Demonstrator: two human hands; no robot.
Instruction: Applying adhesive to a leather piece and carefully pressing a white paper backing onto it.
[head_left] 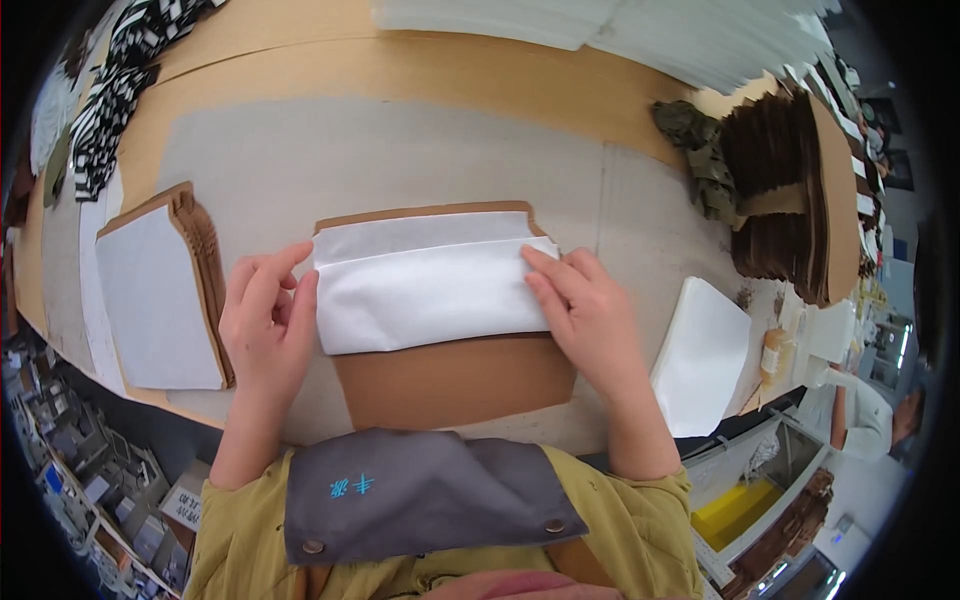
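Note:
A brown flat piece (455, 384), like leather or thick fabric, lies in front of me. Across its upper part lies a white sheet (430, 300) with a crease running along it, slightly wrinkled at the lower left. My left hand (268, 312) is at the sheet's left edge, index finger and thumb apart, the other fingers curled. On the right end of the sheet rests my right hand (588, 315), its index finger and thumb on the surface and apart from each other.
At left is a stack of brown pieces topped by a pale sheet (160, 300). To the right are a stack of white sheets (702, 355), a small amber bottle (773, 352), a tall brown stack (835, 200) and camouflage cloth (705, 165). Striped cloth (110, 110) lies far left. A person's sleeve (862, 415) shows at right.

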